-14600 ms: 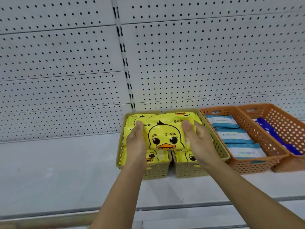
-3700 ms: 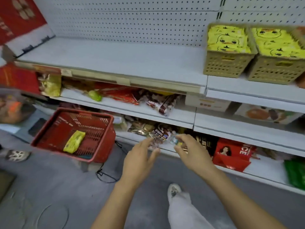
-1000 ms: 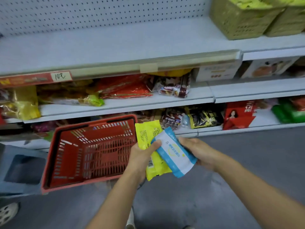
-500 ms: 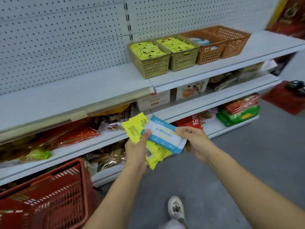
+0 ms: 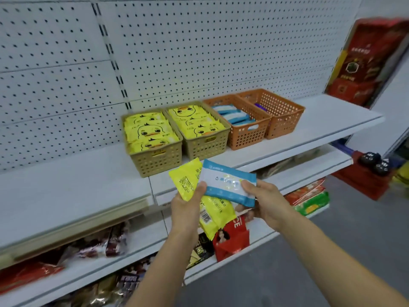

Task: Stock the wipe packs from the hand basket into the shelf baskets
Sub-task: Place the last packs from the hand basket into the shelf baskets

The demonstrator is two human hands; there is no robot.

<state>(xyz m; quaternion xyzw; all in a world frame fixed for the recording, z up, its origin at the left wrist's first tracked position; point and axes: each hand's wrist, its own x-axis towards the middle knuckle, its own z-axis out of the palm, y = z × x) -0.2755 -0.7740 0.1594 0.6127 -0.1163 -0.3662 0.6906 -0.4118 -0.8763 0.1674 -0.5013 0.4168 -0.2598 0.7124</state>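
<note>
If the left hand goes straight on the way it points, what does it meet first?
Probably the front wall of the right-hand tan perforated plastic basket. The left hand, its grip on a yellow foil pack, points up at it; depth is unclear, so the white shelf edge may come first.

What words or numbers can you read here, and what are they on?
"CE": white letters on the red box, the start hidden.
Too blurred or small to read: the print on the blue-and-white pack, the yellow pack and its barcode digits, the duck packs, the red carton.
</note>
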